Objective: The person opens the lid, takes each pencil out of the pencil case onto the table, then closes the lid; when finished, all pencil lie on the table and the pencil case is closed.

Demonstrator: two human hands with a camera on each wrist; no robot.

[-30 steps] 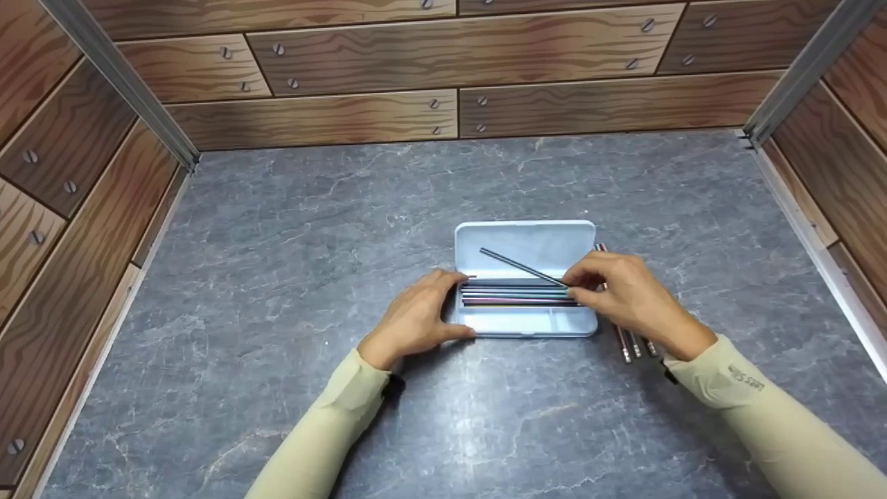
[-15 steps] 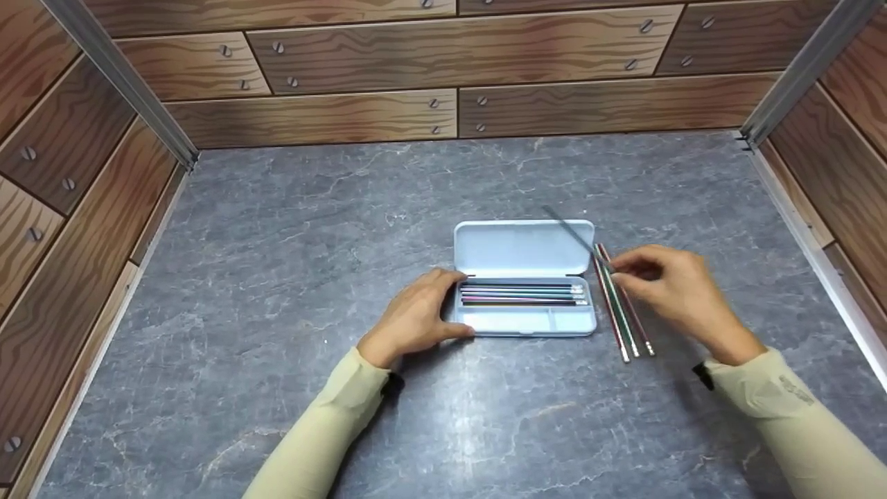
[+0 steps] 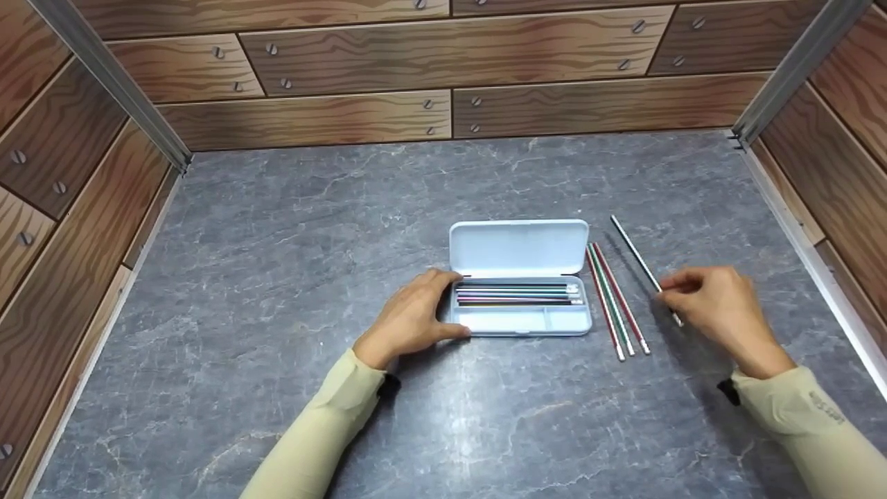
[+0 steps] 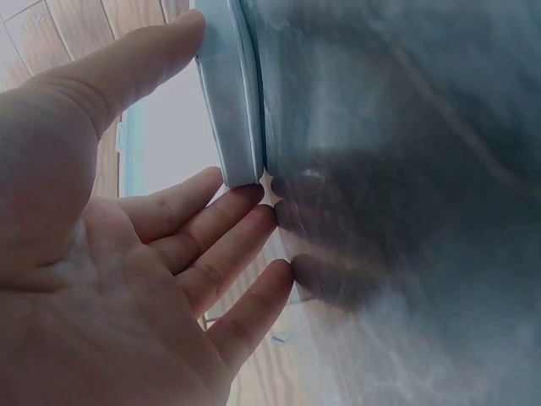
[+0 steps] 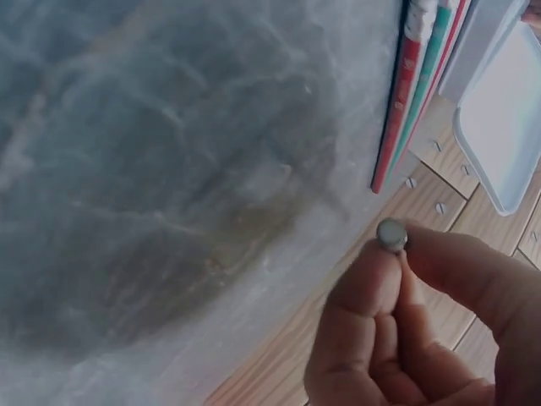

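An open light-blue pencil case (image 3: 502, 320) lies on the table with several pencils (image 3: 513, 294) in its back compartment. My left hand (image 3: 410, 315) holds the case by its left end, thumb at the front corner and fingers at the back corner. In the left wrist view, the case's end wall (image 4: 228, 101) sits between thumb and fingertips. To the right of the case, my right hand (image 3: 717, 308) pinches one pencil (image 3: 635, 253) between thumb and fingers, tilted above the table. The right wrist view shows that pencil's round end (image 5: 391, 235) nearly end-on.
Three loose pencils, red and green (image 3: 615, 305), lie side by side between the case and my right hand. The raised lid (image 3: 518, 247) stands behind the case. Wood-patterned walls (image 3: 346, 59) surround the grey marbled table (image 3: 312, 222).
My right hand has moved right, carrying the pencil from over the case, across the loose pencils, to the table area beyond them. My left hand has stayed at the case.
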